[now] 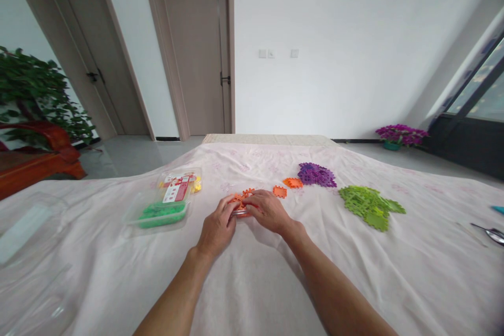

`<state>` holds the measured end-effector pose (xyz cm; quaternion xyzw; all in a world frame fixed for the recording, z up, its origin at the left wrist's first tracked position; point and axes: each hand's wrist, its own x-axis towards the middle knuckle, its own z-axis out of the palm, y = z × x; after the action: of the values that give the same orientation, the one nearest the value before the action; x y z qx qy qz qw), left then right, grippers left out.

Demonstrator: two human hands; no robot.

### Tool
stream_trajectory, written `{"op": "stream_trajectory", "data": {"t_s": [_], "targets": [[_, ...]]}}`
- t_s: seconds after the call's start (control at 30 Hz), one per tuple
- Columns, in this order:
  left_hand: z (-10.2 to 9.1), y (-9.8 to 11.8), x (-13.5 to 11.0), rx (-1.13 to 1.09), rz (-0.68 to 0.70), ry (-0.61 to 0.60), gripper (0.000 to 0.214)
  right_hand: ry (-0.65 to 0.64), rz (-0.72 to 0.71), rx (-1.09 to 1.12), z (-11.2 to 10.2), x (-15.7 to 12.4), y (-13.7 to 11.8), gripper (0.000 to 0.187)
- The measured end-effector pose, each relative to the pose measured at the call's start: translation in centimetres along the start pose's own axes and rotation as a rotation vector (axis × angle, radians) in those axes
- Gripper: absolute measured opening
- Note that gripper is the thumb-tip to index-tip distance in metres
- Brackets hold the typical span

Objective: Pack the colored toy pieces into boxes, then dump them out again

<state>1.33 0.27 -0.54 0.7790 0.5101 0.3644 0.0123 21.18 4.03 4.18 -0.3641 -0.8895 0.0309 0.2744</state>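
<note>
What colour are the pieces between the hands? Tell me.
Orange; the pieces between the left hand and right hand show in the head view.

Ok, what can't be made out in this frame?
Head view: orange pieces: how they join is hidden by the left hand and right hand.
Head view: label on the clear box: print too small.
Head view: metal utensil: cut off by the right edge.

Home room: doors [195, 58], potted plant [35, 94]
</note>
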Motion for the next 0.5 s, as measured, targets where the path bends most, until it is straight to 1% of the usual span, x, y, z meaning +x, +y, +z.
{"op": "stream_trajectory", "data": {"t_s": [0.33, 0.43, 0.5], "targets": [[-0.19, 0.24, 0.07, 0.003, -0.025, -0.007, 0.041, 0.003, 0.012, 0.016, -0.03, -0.02, -0.19, 0.023], [-0.15, 0.19, 0.07, -0.004, -0.030, -0.003, 0.040, 0.046, 0.017, 0.076, 0.13, -0.11, 0.01, 0.023], [-0.12, 0.15, 0.07, -0.007, -0.036, -0.002, 0.037, 0.102, 0.030, 0.133, 0.30, -0.19, 0.33, 0.024]]}}
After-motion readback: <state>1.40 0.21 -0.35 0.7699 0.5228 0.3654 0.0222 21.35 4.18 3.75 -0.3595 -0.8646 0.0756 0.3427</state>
